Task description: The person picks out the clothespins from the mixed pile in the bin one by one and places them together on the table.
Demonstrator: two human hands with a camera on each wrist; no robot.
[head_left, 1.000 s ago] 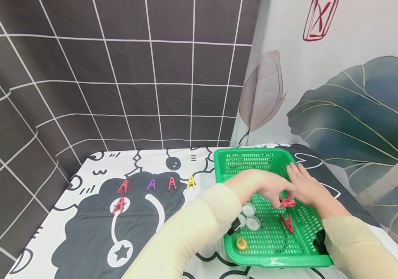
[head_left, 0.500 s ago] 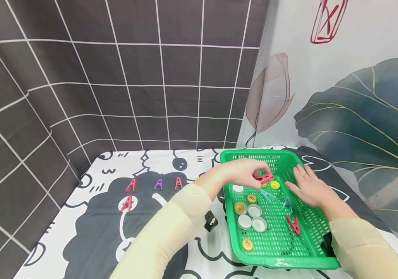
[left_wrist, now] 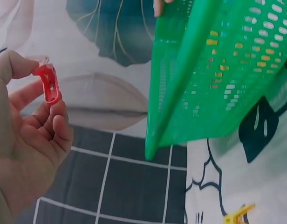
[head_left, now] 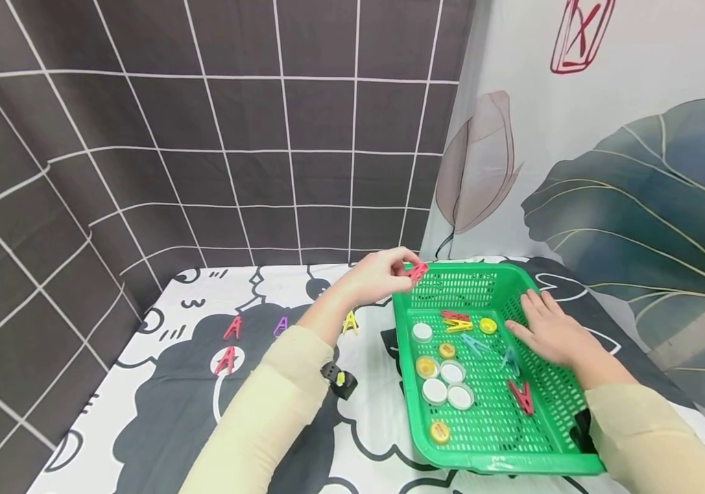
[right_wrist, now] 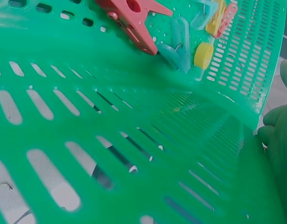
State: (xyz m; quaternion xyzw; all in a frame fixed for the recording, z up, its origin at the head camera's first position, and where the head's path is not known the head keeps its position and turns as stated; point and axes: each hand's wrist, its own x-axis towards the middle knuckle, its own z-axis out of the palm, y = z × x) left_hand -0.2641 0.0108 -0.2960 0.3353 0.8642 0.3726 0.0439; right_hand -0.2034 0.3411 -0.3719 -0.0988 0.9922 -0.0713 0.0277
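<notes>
One red clip (head_left: 417,272), seemingly plastic, pinched in left hand (head_left: 379,276); right hand (head_left: 546,331) lies spread.

Bright head view, softer wrist views

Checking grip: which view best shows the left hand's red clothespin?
Left wrist: the red clothespin looks large, pinched by the left hand. The head view shows it smaller, partly covered; right wrist, not at all.

Red X-like mark (head_left: 583,34) — on white backdrop (head_left: 661,48)
</notes>
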